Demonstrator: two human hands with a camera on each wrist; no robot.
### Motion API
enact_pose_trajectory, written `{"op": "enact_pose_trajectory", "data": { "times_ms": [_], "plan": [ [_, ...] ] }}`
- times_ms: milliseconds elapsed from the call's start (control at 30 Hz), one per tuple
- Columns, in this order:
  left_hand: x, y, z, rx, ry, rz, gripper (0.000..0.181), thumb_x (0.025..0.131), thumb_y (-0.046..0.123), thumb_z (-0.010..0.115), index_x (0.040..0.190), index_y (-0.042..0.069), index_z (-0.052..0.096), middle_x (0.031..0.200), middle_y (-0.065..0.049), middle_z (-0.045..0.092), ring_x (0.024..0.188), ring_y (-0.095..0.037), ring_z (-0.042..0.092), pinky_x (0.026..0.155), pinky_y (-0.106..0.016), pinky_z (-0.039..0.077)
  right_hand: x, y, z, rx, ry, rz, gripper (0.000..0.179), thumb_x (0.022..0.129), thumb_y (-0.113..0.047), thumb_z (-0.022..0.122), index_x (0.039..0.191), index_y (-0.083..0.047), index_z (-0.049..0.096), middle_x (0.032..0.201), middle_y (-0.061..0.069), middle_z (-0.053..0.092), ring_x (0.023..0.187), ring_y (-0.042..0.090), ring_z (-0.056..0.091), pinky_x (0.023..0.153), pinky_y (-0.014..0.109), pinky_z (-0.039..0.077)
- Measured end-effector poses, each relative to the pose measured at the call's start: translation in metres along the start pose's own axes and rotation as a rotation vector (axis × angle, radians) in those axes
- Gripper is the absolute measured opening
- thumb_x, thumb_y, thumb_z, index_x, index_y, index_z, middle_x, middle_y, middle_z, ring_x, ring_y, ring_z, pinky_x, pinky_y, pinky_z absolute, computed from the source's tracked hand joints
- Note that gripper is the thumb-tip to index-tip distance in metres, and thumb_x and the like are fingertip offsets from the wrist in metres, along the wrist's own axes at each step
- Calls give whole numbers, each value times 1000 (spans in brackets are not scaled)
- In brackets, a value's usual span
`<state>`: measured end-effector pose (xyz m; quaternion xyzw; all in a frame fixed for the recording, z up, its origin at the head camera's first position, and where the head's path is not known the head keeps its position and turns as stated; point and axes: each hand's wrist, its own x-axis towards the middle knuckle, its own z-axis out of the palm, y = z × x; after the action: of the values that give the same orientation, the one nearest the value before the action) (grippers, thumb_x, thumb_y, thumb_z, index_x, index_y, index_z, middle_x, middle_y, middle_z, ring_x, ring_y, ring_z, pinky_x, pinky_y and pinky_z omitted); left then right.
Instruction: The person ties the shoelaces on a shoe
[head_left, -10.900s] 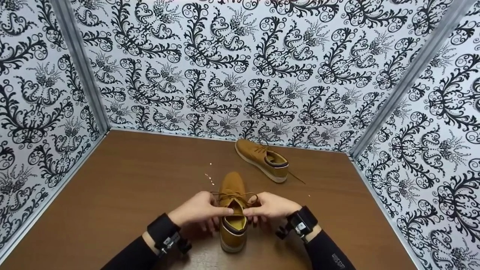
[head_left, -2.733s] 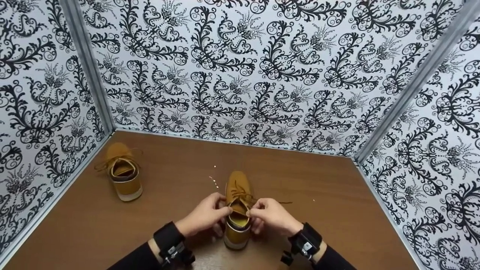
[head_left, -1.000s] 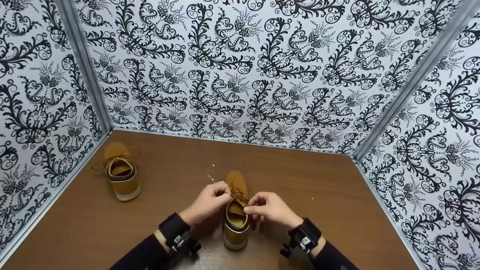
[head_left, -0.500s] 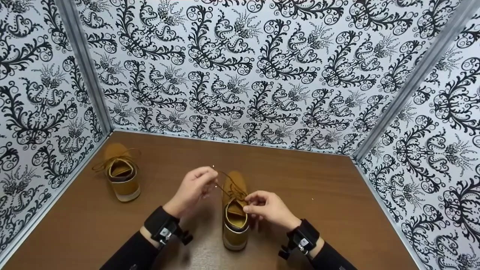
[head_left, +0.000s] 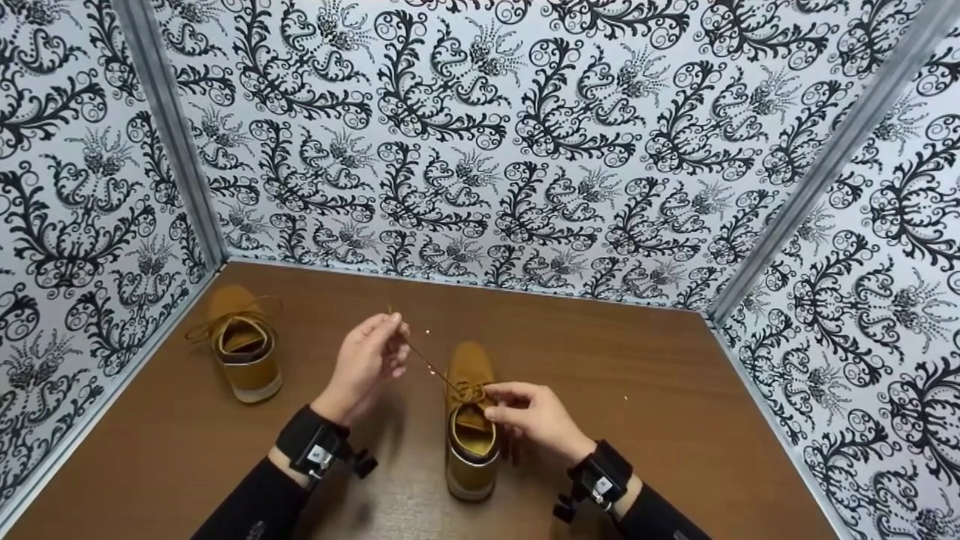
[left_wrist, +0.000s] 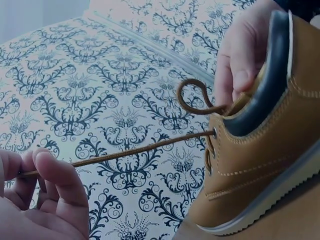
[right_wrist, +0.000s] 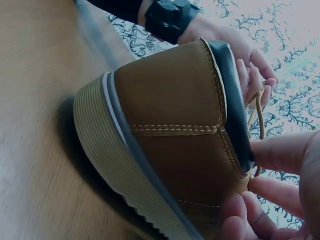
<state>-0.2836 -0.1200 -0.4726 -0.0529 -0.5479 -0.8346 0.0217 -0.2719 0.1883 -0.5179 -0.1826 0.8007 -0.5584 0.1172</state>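
A tan lace-up shoe (head_left: 471, 476) stands at the front middle of the table, toe pointing away. My left hand (head_left: 365, 364) is left of its toe, raised, and pinches one end of the brown shoelace (left_wrist: 145, 149) between thumb and fingertips. That lace runs taut to an eyelet on the shoe's left side. A small loop of lace (left_wrist: 184, 95) stands up above the opening. My right hand (head_left: 544, 420) pinches the right edge of the opening near the top eyelets, its thumb (right_wrist: 280, 152) at the dark padded collar (right_wrist: 235, 100); other fingers lie along the outer side.
A matching tan shoe (head_left: 251, 375) with loosely looped laces stands at the back left, near the left wall. The brown table (head_left: 637, 345) is enclosed by black-and-white patterned walls (head_left: 465, 150) at the back and both sides. Small bright specks dot the tabletop.
My left hand has moved from the shoe's laces up and left, drawing the lace out straight. Earliest, the other shoe lay back right of centre; one now stands back left. The right hand stays.
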Motion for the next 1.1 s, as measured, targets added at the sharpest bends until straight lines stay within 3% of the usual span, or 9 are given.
{"op": "enact_pose_trajectory", "data": {
  "times_ms": [133,267,367,500,633,833,1100],
  "plan": [
    [1,-3,0,-11,17,-19,27,115,20,57,95,7,67,77,0,65,60,-10,55,51,-21,44,4,3,2,94,54,52,37,103,-29,80,127,-2,79,81,-2,73,62,12,63,53,24,54],
    [2,-6,0,-4,22,-31,27,115,20,58,95,7,69,78,-2,66,61,-11,56,51,-22,45,10,5,5,98,122,76,35,101,-36,82,105,-1,83,69,-2,67,56,10,57,49,23,48],
    [1,-6,1,9,15,-35,26,114,19,58,97,4,70,78,-3,67,61,-12,57,51,-22,46,14,4,8,100,131,87,33,99,-35,84,97,-2,82,68,-4,65,57,8,55,51,22,46],
    [-1,-4,2,52,-4,-32,23,113,18,60,100,3,73,82,-3,69,65,-13,61,52,-23,50,16,0,8,196,119,100,27,98,-27,85,100,-1,82,71,-5,67,61,9,56,53,22,46],
    [-1,-1,3,81,-24,-5,23,113,18,61,104,1,74,86,-6,72,67,-14,63,52,-22,51,17,-8,-1,336,156,59,22,102,-19,78,104,2,76,81,1,73,67,12,63,55,21,49],
    [-2,9,3,112,-45,63,26,114,18,59,109,-4,72,92,-7,75,67,-11,64,52,-21,51,20,-26,-27,478,273,-12,11,110,-15,64,110,-4,67,102,8,81,73,13,70,55,21,51],
    [-1,12,3,138,-77,105,28,115,20,60,112,-6,71,90,-7,73,68,-13,65,54,-22,53,27,-39,-52,501,475,-84,12,113,-14,62,112,-3,60,93,9,83,61,13,68,46,20,46]
  ]
}}
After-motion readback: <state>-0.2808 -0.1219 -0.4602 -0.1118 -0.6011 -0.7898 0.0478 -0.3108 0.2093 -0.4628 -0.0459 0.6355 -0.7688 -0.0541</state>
